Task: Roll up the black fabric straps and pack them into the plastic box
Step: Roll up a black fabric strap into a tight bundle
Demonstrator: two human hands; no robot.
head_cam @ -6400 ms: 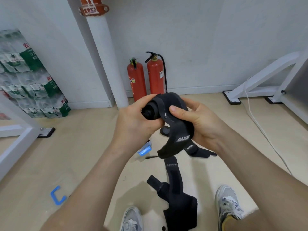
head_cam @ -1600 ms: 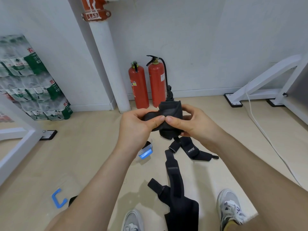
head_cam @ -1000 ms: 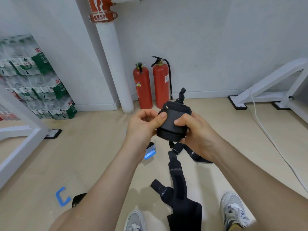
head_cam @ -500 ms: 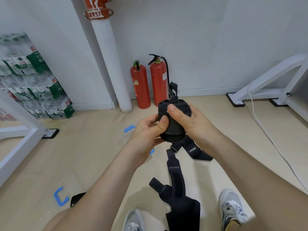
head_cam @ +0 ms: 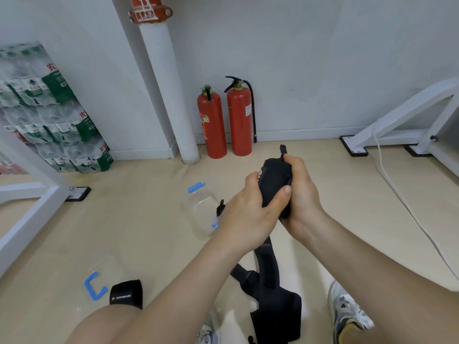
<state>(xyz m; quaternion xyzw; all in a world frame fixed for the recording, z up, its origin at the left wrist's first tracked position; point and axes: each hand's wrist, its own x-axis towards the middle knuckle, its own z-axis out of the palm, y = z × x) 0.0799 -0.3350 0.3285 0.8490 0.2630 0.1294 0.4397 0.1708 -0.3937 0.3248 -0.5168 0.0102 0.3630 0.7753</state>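
With left hand [head_cam: 248, 212] and right hand [head_cam: 304, 194] both wrapped round the rolled black strap [head_cam: 272, 184] at frame centre, squeeze firmly so it cannot unwind before reaching the plastic box [head_cam: 198, 214] just left.

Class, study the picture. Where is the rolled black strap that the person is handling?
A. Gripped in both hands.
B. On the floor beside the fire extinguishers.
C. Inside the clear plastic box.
A: the left hand and the right hand both curl round the rolled black strap, which is held apart from the clear plastic box on the floor.
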